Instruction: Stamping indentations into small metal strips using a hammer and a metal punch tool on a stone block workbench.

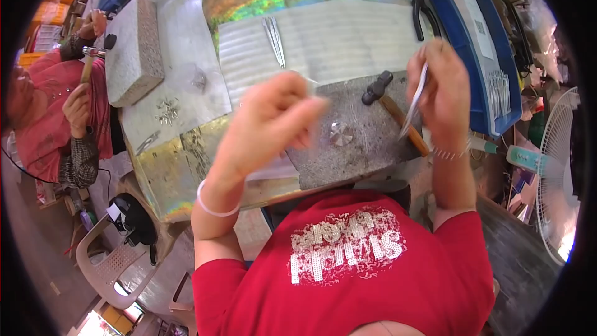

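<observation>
My left hand (270, 124) is raised over the near middle of the table, blurred, its fingers curled in and its thumb pointing right. Whatever it may hold does not show. On the right, my right hand (443, 84) pinches a thin, silvery metal strip (415, 102) that slants down toward the wooden handle of a hammer (393, 112). The hammer lies on a grey metal plate (317, 165), its dark head pointing away. A small round silver disc (341, 133) sits on the plate between my hands. Beyond my left hand, silver tweezers (273, 42) rest on white foam sheeting (348, 37).
Black-handled pliers (420, 15) lie beside a blue tray (457, 56), which holds several silvery pieces (499, 90). A white fan (559, 168) stands right. At left, a co-worker holds a hammer (88, 65) near a stone block (134, 56); small metal bits (166, 112) lie close by.
</observation>
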Demonstrator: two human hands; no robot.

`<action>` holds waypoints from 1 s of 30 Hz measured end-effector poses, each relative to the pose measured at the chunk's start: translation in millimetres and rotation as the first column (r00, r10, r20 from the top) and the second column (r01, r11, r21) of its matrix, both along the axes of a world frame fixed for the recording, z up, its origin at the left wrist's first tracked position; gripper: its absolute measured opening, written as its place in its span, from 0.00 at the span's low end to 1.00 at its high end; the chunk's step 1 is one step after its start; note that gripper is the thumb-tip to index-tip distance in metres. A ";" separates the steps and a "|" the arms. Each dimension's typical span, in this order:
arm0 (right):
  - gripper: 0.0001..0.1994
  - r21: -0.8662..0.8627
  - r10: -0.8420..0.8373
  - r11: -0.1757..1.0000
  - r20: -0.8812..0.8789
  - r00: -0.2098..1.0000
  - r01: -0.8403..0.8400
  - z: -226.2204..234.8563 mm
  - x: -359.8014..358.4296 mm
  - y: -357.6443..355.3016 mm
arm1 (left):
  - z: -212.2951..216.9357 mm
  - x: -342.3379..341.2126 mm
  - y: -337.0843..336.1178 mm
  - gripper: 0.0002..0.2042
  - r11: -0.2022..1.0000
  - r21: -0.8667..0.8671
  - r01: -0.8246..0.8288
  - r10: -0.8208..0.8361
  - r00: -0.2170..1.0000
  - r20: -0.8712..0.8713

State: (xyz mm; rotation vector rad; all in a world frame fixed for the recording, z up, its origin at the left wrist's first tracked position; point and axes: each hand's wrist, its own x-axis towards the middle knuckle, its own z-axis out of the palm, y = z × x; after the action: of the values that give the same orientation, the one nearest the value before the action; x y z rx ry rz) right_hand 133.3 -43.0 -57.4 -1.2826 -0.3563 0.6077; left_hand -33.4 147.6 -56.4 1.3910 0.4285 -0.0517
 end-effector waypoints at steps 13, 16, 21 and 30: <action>0.11 -0.791 0.557 0.562 0.578 0.597 0.242 -87.3 160.6 54.2 | -98.3 66.9 97.6 0.11 0.866 0.421 -0.269 0.345 0.931 -0.117; 0.11 -0.801 0.591 0.547 0.576 0.565 0.244 -88.4 150.3 48.2 | -98.4 79.1 94.5 0.11 0.839 0.491 -0.233 0.348 0.924 -0.157; 0.11 -0.667 0.451 0.733 0.623 0.639 0.133 -38.2 83.2 19.5 | -90.6 57.6 88.0 0.13 0.640 0.743 -0.194 0.352 0.934 -0.060; 0.23 -0.738 0.604 0.671 0.599 0.526 0.070 -13.2 -26.1 -43.2 | -77.4 -58.7 39.9 0.09 0.444 0.879 -0.173 0.440 0.897 -0.046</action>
State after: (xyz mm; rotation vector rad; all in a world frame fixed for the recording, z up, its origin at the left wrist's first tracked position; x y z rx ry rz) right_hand 107.3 -86.2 -70.6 -2.2768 -1.2645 0.3746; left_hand -92.1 187.5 -133.8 2.3038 1.0483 0.3396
